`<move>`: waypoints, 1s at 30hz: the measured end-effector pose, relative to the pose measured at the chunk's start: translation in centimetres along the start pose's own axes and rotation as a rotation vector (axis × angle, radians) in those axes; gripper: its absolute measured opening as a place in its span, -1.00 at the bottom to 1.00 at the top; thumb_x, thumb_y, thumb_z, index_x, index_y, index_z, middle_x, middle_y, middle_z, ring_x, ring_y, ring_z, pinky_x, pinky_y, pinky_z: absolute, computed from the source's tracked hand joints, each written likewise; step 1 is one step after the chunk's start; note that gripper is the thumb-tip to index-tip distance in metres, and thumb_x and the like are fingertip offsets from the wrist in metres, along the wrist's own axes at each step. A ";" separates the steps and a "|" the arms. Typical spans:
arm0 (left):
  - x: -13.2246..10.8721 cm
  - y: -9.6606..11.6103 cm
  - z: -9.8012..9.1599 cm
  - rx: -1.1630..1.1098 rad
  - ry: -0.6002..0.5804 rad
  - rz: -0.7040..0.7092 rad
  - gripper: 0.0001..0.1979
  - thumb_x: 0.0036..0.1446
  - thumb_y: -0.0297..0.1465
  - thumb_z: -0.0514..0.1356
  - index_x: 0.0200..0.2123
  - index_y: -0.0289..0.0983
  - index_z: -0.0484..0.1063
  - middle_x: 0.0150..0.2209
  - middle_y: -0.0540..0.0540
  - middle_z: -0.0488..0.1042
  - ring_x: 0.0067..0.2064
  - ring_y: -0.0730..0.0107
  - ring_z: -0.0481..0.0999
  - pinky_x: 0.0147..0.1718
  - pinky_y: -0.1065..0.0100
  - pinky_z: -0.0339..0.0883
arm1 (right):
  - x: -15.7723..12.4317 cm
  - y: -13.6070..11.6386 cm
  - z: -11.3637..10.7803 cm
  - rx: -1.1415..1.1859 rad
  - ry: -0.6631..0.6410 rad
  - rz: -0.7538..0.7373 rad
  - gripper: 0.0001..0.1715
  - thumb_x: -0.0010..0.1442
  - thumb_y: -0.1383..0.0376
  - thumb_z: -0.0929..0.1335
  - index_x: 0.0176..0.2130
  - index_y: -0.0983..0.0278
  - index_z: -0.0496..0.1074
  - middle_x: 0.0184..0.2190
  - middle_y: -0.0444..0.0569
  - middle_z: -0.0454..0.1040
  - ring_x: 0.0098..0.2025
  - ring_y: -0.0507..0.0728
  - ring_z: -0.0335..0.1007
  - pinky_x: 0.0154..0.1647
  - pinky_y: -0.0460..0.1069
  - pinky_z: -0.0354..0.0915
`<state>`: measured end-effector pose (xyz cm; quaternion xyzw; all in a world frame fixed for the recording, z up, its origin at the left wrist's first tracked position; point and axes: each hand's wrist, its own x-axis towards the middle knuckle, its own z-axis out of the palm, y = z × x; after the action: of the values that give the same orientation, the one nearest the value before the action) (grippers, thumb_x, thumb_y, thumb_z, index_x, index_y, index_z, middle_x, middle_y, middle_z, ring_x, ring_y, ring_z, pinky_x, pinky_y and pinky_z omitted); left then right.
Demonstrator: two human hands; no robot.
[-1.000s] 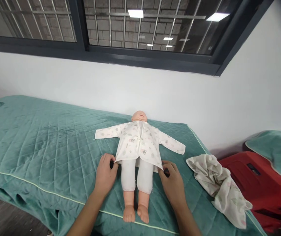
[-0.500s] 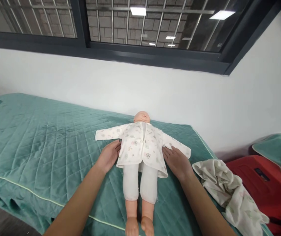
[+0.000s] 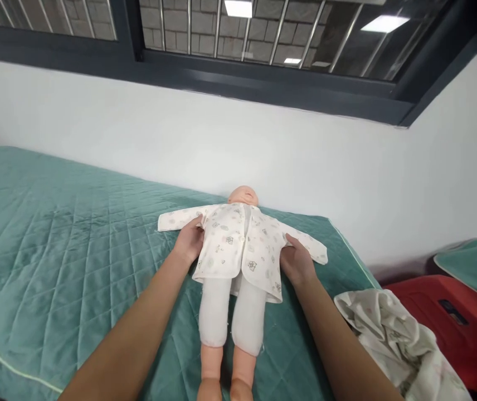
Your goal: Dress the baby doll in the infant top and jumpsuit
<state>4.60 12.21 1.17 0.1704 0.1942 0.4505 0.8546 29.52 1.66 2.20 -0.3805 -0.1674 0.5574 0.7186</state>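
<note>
A baby doll [image 3: 214, 312] lies on its back on the green quilted cover, head by the wall and feet toward me. It wears a white printed jacket [image 3: 227, 242] with both sleeves spread out sideways, and white leggings cover its legs down to the shins. My left hand [image 3: 190, 239] holds the doll's side beneath the sleeve, thumb up at the armpit and other fingers hidden under it. On the opposite side, my right hand [image 3: 299, 262] grips below the other sleeve in the same way, its fingertips tucked out of sight beneath the body.
The green quilted cover [image 3: 96, 234] stretches left along a white wall [image 3: 138, 128]. At right lies a crumpled white printed cloth [image 3: 397, 334], beside a red chair [image 3: 426, 301] with a green cloth [image 3: 476, 267] over it. A dark-framed window [image 3: 238, 78] is above.
Both hands have slid up toward the doll's armpits, with the thumbs now over the jacket and fingers underneath. The doll's legs have shifted slightly left in view; the camera view has tilted down.
</note>
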 end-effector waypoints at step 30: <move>1.8 5.0 -5.0 0.169 0.840 0.894 -0.82 0.32 -0.41 0.00 -0.30 -0.32 0.34 -0.29 -0.08 0.48 -0.18 0.39 0.56 -0.12 0.24 0.50 | 1.1 -3.6 -5.2 0.073 0.180 -0.142 -0.70 0.28 0.44 0.18 -0.16 0.26 0.44 -0.17 -0.01 0.58 -0.07 0.08 0.52 -0.03 0.02 0.51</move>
<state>-0.39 16.99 -1.14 0.1106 0.4588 0.7765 0.4175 35.77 0.44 1.25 -0.3896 -0.1085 0.4745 0.7819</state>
